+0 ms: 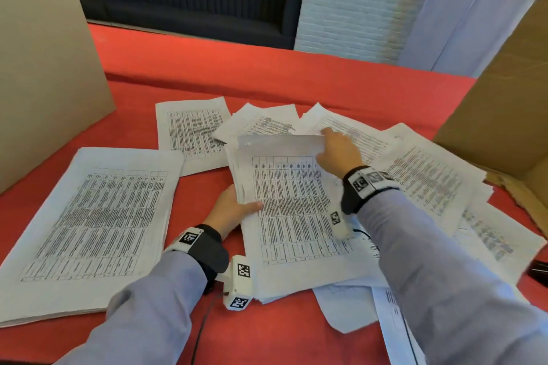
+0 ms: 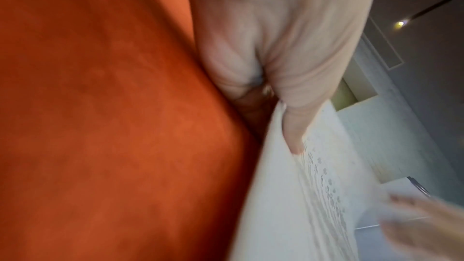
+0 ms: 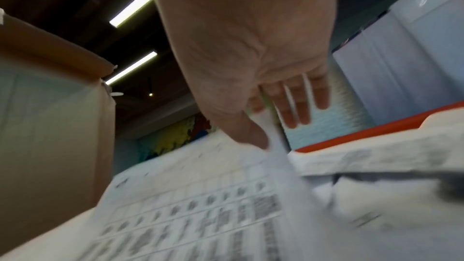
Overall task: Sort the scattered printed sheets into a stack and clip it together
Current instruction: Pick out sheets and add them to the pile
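A sheaf of printed sheets (image 1: 293,216) lies tilted in the middle of the red table (image 1: 267,74). My left hand (image 1: 237,207) grips its left edge, with the thumb (image 2: 293,138) on top of the sheaf (image 2: 288,215) and the fingers hidden underneath. My right hand (image 1: 332,145) pinches the sheaf's far right corner; the thumb (image 3: 251,136) lies on the top page (image 3: 200,205) and the fingers (image 3: 296,106) reach behind it. A squared stack (image 1: 89,231) lies to the left. Loose sheets (image 1: 430,181) fan out to the right and at the back (image 1: 192,133).
Cardboard walls stand at the left (image 1: 44,68) and right (image 1: 504,98) of the table. A small black object (image 1: 538,271) lies at the right edge, partly cut off. More loose sheets (image 1: 355,311) lie near the front under my right sleeve.
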Available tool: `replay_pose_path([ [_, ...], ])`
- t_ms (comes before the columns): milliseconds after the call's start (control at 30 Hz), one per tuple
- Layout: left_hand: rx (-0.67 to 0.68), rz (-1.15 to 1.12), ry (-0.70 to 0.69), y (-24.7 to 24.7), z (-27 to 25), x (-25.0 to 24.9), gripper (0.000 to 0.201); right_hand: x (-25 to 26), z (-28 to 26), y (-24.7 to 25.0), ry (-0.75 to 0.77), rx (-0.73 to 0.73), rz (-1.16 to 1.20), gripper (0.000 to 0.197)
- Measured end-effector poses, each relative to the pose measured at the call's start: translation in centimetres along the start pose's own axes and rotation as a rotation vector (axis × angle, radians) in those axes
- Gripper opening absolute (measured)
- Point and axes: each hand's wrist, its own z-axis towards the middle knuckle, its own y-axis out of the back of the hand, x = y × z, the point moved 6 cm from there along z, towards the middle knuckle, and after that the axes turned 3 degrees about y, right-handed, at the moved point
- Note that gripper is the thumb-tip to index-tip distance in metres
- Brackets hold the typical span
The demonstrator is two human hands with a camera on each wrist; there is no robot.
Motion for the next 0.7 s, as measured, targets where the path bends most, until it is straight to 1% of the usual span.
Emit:
replay_pose_path([
  [33, -0.021, -0.013, 0.007, 0.1, 0.1, 0.1, 0.038, -2.3, -0.7, 0.1, -0.091, 0.037, -0.117, 0.058],
  [100, -0.067, -0.042, 0.017, 0.5, 0.3, 0.5, 0.038, -7.0, -2.7, -0.2, -0.302, 0.205, -0.287, 0.07],
  [133, -0.08, -0.054, 0.022, 0.6, 0.5, 0.6, 0.038, -9.4, -3.8, -0.8, -0.404, 0.303, -0.336, 0.073],
  [167, -0.092, -0.059, 0.024, 0.7, 0.6, 0.7, 0.037, -11.4, -4.7, -1.2, -0.487, 0.369, -0.356, 0.075],
  [200, -0.106, -0.06, 0.02, 0.7, 0.7, 0.7, 0.035, -13.2, -5.5, -1.8, -0.536, 0.404, -0.355, 0.077],
  [233, -0.125, -0.059, 0.02, 0.6, 0.8, 0.6, 0.033, -14.4, -6.0, -2.2, -0.545, 0.42, -0.338, 0.072],
  [267, -0.147, -0.055, 0.026, 0.6, 1.0, 0.7, 0.031, -15.3, -6.0, -2.5, -0.519, 0.41, -0.298, 0.062],
  [300, -0.171, -0.045, 0.038, 0.6, 1.1, 0.7, 0.03, -15.4, -6.1, -2.3, -0.477, 0.394, -0.258, 0.044],
  [333, -0.2, -0.035, 0.056, 0.7, 1.2, 0.8, 0.031, -15.4, -5.9, -1.9, -0.431, 0.349, -0.219, 0.034],
  [367, -0.224, -0.026, 0.077, 0.7, 1.4, 0.9, 0.033, -15.0, -5.7, -1.1, -0.396, 0.282, -0.199, 0.029],
  [433, -0.259, -0.01, 0.121, 1.0, 1.8, 1.1, 0.038, -12.5, -5.4, 1.0, -0.311, 0.084, -0.127, 0.03],
  [467, -0.273, -0.008, 0.143, 1.1, 2.0, 1.1, 0.039, -10.7, -5.5, 1.6, -0.24, 0.004, -0.085, 0.034],
  [500, -0.29, -0.017, 0.166, 1.4, 2.2, 1.2, 0.04, -7.9, -6.1, 2.1, -0.151, -0.023, -0.039, 0.042],
  [533, -0.307, -0.042, 0.191, 1.6, 2.3, 1.3, 0.043, -5.3, -6.8, 2.0, -0.047, -0.001, 0.001, 0.049],
  [600, -0.318, -0.107, 0.236, 1.8, 2.4, 1.3, 0.047, -0.5, -8.8, 0.8, 0.129, 0.108, 0.017, 0.055],
  [667, -0.317, -0.199, 0.24, 1.7, 2.2, 1.1, 0.049, 2.8, -10.9, -0.8, 0.258, 0.254, 0.013, 0.06],
  [700, -0.294, -0.269, 0.229, 1.6, 2.0, 0.9, 0.05, 4.2, -11.8, -1.8, 0.325, 0.342, 0.021, 0.063],
])
